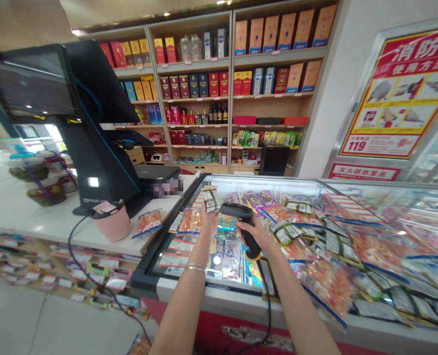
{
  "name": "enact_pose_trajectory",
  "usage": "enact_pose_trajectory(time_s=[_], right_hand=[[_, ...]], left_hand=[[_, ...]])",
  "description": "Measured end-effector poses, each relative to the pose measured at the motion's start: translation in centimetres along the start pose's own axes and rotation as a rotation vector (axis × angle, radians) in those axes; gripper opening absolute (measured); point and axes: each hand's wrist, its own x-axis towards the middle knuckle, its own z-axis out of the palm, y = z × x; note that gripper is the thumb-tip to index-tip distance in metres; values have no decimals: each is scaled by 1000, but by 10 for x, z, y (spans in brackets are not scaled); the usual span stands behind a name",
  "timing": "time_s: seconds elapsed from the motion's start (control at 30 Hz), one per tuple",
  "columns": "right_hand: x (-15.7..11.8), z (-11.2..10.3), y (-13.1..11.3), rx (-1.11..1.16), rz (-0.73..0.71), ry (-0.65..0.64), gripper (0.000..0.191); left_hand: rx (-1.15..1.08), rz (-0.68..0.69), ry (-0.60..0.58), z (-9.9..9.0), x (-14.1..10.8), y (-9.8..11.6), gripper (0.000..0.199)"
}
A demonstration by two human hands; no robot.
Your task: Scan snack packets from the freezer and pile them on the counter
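My left hand (209, 220) is closed on a small snack packet (210, 197), held upright with its printed back and barcode label towards me. In my right hand (257, 232) is a black barcode scanner (249, 236), fingers wrapped round its handle. The scanner's head points left, close beside the packet. Its black cable (268, 305) hangs down from the handle. Both hands are above the glass top of a chest freezer (178, 286). Many packets of orange snacks (327, 283) and green-and-silver packets (339, 244) lie heaped on the glass to the right.
On the white counter (56, 222) at left stand a dark checkout terminal (100, 167) and a pink container (111, 222). One orange snack packet (148, 222) lies near the counter's edge. Shelves of boxed bottles (204, 86) line the back wall. A cable (80, 261) droops in front of the counter.
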Motion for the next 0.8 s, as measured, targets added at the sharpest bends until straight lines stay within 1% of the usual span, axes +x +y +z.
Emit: enact_pose_trajectory(time_s=[0.13,0.33,0.57,0.8], right_hand=[[0,-1,2,-8,-1,-8,27],[-1,-1,3,-16,20,-14,28],[-3,2,-3,-27,31,-18,30],[-2,2,-1,-46,33,-29,29]], left_hand=[[12,24,4,0,0,1,49],[16,22,-9,1,-3,3,44],[-1,-13,49,2,-4,3,44],[27,26,-36,1,-3,0,44]])
